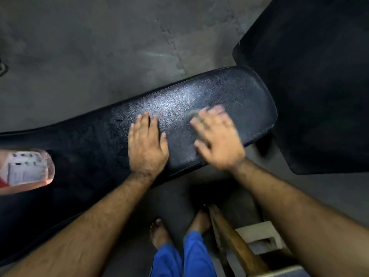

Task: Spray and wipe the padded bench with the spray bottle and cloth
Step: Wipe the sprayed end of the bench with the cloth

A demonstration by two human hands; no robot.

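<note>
The black padded bench (199,100) runs slantwise from near left to far right, its far-right end filmed with wet sheen, and the spray bottle (26,168) lies on its side on the pad at the left edge. The right hand (216,136), blurred, presses flat with fingers spread on a grey cloth (192,114) near that end. The left hand (146,142) rests open on the padding just left of it, above bare feet (159,233) on the grey floor (99,47).

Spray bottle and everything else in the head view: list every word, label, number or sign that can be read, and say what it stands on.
Spray bottle, lying on the padded bench: a white label with dark blocks and lines of print, too blurred to read.
Padded bench: no text visible.
Cloth under the right hand: no text visible.
Nothing in this view can be quoted.
</note>
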